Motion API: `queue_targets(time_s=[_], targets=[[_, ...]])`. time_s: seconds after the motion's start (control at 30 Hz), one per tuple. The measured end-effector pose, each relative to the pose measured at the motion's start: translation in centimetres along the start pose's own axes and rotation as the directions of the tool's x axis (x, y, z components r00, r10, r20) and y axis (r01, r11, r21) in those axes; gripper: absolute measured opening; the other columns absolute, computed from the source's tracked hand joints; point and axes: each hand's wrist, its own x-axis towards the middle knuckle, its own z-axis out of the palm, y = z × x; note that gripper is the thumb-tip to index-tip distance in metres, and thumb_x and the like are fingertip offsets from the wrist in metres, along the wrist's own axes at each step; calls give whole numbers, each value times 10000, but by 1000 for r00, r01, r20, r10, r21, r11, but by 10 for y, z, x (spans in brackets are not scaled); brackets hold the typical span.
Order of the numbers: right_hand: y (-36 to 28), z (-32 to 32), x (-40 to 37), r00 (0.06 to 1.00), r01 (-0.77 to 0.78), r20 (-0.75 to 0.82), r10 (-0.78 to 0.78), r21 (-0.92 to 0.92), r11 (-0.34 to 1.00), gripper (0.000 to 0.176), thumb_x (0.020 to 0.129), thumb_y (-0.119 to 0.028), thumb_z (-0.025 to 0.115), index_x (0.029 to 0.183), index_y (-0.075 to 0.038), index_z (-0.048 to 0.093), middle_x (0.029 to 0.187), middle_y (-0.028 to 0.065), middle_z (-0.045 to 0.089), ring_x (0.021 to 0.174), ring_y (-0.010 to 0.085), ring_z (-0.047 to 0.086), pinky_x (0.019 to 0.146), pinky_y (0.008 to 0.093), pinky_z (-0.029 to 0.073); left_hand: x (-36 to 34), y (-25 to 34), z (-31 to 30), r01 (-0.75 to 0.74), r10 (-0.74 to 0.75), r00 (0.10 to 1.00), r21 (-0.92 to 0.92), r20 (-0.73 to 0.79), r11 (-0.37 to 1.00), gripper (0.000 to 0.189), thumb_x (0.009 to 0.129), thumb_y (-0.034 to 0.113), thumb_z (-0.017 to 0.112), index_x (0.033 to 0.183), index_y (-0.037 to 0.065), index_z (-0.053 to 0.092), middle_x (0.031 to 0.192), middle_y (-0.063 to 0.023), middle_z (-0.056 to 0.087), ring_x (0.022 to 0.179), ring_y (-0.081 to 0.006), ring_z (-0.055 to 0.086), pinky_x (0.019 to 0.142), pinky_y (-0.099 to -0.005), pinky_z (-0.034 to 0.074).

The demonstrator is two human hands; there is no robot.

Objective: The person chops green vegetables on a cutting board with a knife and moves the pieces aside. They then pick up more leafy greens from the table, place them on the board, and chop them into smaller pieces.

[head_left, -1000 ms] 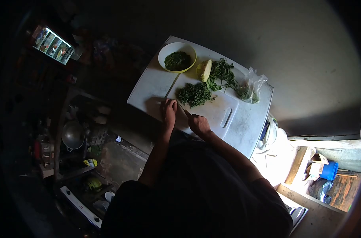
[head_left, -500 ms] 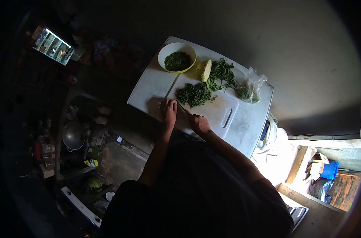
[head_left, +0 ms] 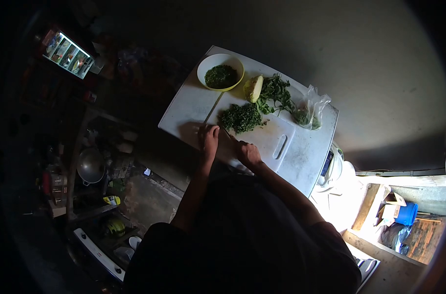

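Observation:
My right hand [head_left: 248, 154] is closed round the handle of a knife [head_left: 227, 132]. Its narrow dark blade points up and left, toward the fingers of my left hand [head_left: 209, 138]. That left hand lies by the left part of the white cutting board [head_left: 269, 130], fingers bent and together near the blade's tip. Whether anything is between them is hidden. Just beyond the blade, a heap of chopped green leaves [head_left: 241, 117] covers part of the board. Behind it are a pale cut cabbage piece [head_left: 254, 89] and a bunch of leafy greens [head_left: 275, 93].
A yellow-white bowl [head_left: 239, 78] holding chopped greens stands at the far left of the white table [head_left: 176, 110]. Toward the right lies a clear plastic bag [head_left: 315, 105] with greens inside. Dim shelves with a metal wok [head_left: 91, 167] are on the left.
The view has shifted very slightly. The fingers of my left hand have moved a little at the blade's tip, while my right hand keeps its hold on the knife.

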Motion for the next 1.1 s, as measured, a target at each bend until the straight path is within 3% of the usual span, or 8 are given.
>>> queue_targets(time_s=[0.03, 0.1, 0.2, 0.27, 0.37, 0.9, 0.97, 1.1], targets=[[17, 17, 0, 996, 32, -80, -35, -47, 998, 170, 858, -207, 558, 884, -44, 597, 797, 205, 627, 765, 428, 617, 709, 551, 485, 1, -3, 1, -122, 125, 991, 50, -56, 991, 150, 938, 203, 630, 1024, 92, 682, 955, -108, 640, 1012, -355, 591, 904, -448, 460], [17, 17, 1, 985, 60, -157, -75, -97, 994, 146, 861, -177, 547, 890, -42, 591, 782, 193, 637, 735, 415, 632, 686, 541, 499, 2, 1, -4, -116, 117, 992, 29, -57, 993, 138, 916, 190, 645, 1009, 95, 685, 940, -107, 640, 988, -350, 596, 879, -445, 466], [-41, -33, 3, 991, 110, -64, -119, -125, 986, 247, 863, -126, 530, 1083, -53, 617, 770, 165, 648, 654, 391, 637, 620, 512, 514, 4, 4, -11, -153, 158, 985, 71, -71, 986, 118, 869, 165, 671, 967, 102, 686, 921, -96, 640, 944, -334, 602, 827, -436, 474], [-57, -44, 2, 995, 94, -20, -98, -145, 985, 467, 860, -96, 525, 1327, -78, 547, 775, 152, 651, 626, 376, 631, 582, 492, 513, 5, 4, -12, -196, 208, 975, 134, -81, 971, 109, 843, 154, 682, 941, 106, 685, 918, -86, 639, 924, -323, 603, 800, -430, 476], [-59, -46, 1, 997, 82, 15, -81, -178, 981, 576, 863, -95, 529, 1436, -99, 469, 776, 144, 654, 622, 372, 628, 578, 487, 512, 7, 5, -11, -209, 229, 970, 194, -84, 958, 81, 814, 137, 684, 887, 104, 673, 906, -68, 637, 891, -303, 601, 768, -420, 471], [-53, -37, -1, 991, 121, -38, -126, -113, 986, 555, 877, -114, 531, 1429, -119, 472, 778, 189, 658, 640, 389, 636, 569, 500, 512, 7, 0, -7, -194, 213, 971, 160, -109, 968, 87, 813, 152, 694, 886, 124, 655, 889, -60, 622, 890, -301, 595, 771, -425, 458], [-49, -33, 4, 998, 61, 14, -61, -57, 996, 530, 874, -143, 490, 1404, -137, 495, 848, 175, 651, 735, 401, 641, 687, 516, 517, 7, 2, -7, -214, 234, 965, 164, -115, 963, 87, 820, 155, 693, 890, 126, 652, 889, -61, 620, 891, -304, 593, 773, -427, 457], [-22, -6, 9, 999, 30, 40, -27, -82, 996, 536, 871, -151, 487, 1407, -151, 492, 895, 174, 657, 746, 411, 641, 692, 518, 515, 7, 5, -10, -198, 215, 972, 154, -97, 968, 105, 797, 101, 711, 896, 99, 674, 900, -91, 654, 885, -332, 605, 765, -428, 475]])
